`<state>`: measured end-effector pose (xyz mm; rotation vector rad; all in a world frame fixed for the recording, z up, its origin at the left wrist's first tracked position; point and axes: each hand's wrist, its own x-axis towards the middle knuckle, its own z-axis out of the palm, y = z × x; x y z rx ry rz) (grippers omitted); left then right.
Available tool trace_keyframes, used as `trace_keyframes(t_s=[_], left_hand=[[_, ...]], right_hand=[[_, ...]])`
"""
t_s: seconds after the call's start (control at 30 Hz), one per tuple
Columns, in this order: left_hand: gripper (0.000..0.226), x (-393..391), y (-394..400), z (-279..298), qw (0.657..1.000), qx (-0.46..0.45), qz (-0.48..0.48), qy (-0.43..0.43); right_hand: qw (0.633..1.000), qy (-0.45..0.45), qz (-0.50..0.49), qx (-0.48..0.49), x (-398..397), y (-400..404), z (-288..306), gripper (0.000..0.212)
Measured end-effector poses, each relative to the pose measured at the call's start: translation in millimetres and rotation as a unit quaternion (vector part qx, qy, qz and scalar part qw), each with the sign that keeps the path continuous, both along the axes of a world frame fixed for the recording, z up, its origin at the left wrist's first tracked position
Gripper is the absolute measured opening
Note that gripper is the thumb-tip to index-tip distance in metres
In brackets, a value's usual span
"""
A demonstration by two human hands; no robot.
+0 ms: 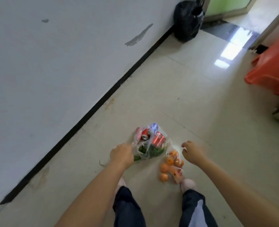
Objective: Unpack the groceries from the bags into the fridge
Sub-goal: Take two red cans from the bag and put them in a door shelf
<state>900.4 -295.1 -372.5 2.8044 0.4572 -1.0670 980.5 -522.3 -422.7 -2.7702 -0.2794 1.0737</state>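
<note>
Two grocery bags lie on the floor (pixel 192 102) just ahead of the person's feet, between the black skirting at the wall and the floor's right side; no fridge is in view. The left hand (pixel 121 154) has its fingers curled at the edge of the clear plastic bag (pixel 149 141), apparently gripping it, though the fingertips are hidden; the right hand (pixel 193 153) hovers with fingers loosely curled, holding nothing, just above the mandarin bag (pixel 171 166). Risks as judged: the clear bag's film looks thin and carries red drink cans (pixel 158 139) on top of leafy greens (pixel 152 151); a one-sided lift could tip the cans out or crush the greens; the mandarin bag appears open or slack, so loose fruit could roll across the smooth tile and underfoot, since it touches the right shoe (pixel 188 184). Writing: white script shows on a can, too blurred to read; no brand can be confirmed. A black bag (pixel 187 22) stands at the far wall; an orange bag (pixel 273 69) sits at the right edge.
</note>
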Motion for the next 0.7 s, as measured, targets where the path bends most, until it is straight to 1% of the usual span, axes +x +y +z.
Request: trace_keyframes(t_s=[0.1,0.17,0.27,0.33,0.4,0.5,0.57,0.63,0.7], left_hand=[[0.03,12.9,50.4,-24.6,0.998,0.005,-0.064,0.011],[0.031,26.0,76.3,-40.0,0.991,0.022,-0.134,0.02],[0.03,57.2,97.8,-75.5,0.971,0.041,-0.236,0.013],[0.031,77.3,97.4,-105.1,0.962,0.035,-0.272,0.006],[0.035,91.1,91.1,-147.3,0.958,0.016,-0.286,-0.015],[0.036,96.3,81.9,-224.7,0.963,-0.006,-0.269,-0.014],[0.046,90.5,80.1,-284.7,0.968,-0.018,-0.249,-0.018],[0.056,84.9,81.3,-324.7,0.972,-0.036,-0.231,-0.024],[0.05,77.8,80.3,-382.9,0.964,-0.027,-0.263,-0.038]], right_hand=[[0.999,0.019,-0.045,-0.005,-22.3,44.5,-32.1,0.034],[0.996,0.046,-0.071,0.01,-36.4,74.0,-54.8,0.03],[0.99,0.063,-0.113,0.049,-40.9,110.9,-84.3,0.03],[0.983,0.067,-0.158,0.07,-33.4,129.9,-112.1,0.029],[0.979,0.046,-0.181,0.081,-24.3,142.4,-151.8,0.025],[0.981,0.023,-0.177,0.077,-11.4,152.5,-221.1,0.027],[0.983,0.003,-0.167,0.078,-8.2,155.3,-272.4,0.029],[0.981,0.002,-0.166,0.098,-2.5,156.4,-301.7,0.033],[0.977,-0.012,-0.173,0.12,0.7,157.6,-348.6,0.04]])
